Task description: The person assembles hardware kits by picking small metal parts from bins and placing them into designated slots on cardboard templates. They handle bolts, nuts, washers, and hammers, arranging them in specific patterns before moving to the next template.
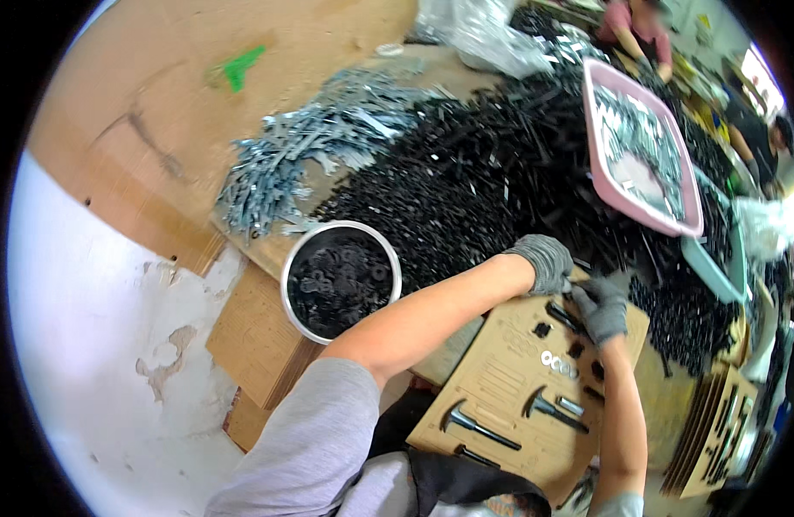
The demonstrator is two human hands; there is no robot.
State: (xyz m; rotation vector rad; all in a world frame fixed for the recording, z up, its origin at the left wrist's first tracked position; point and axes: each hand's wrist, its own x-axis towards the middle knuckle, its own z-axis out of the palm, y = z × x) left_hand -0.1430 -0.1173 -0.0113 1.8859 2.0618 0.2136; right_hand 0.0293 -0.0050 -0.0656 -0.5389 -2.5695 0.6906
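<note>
Both gloved hands work at the far edge of the cardboard insert tray (500, 379); the left hand (545, 261) curls its fingers at the black pile's (466, 189) edge, contents unclear. The right hand (602, 308) pinches a black bolt (564, 315) into its slot; it seems a kit-filling step; next comes pressing it flat.

A steel bowl (341, 280) of black washers beside silvery brackets (302, 155); a pink tray (642, 146) on the black heap.
</note>
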